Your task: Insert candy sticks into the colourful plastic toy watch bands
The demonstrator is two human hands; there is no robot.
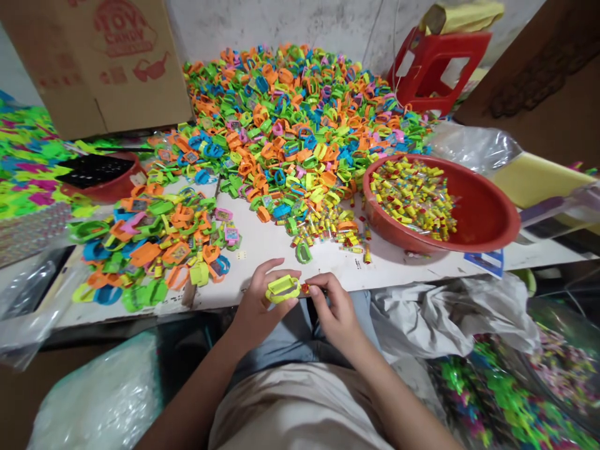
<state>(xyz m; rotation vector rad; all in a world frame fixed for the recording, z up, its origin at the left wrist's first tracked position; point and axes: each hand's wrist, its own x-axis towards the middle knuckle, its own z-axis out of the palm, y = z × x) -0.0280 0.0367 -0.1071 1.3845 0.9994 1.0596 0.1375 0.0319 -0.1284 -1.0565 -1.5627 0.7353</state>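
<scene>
My left hand [259, 307] is closed around a yellow-green toy watch [282, 288], its hollow side facing up, just in front of the table edge. Beside it my right hand [334, 306] pinches a small wrapped candy [305, 289] with a red end, close to the watch's right side. Most of that candy is hidden by the fingers. Beyond my hands, loose yellow candy tubes [323, 224] lie at the front of a large heap of coloured toy watches [281, 125]. A smaller pile of watches [178, 252] sits to the left.
A red basin [487, 206] partly filled with yellow candies stands at the right. At the back are a cardboard box [98, 75] and a red stool [438, 69]. A red tray with a black sheet [96, 170] is at left. White plastic [435, 315] hangs off the table edge.
</scene>
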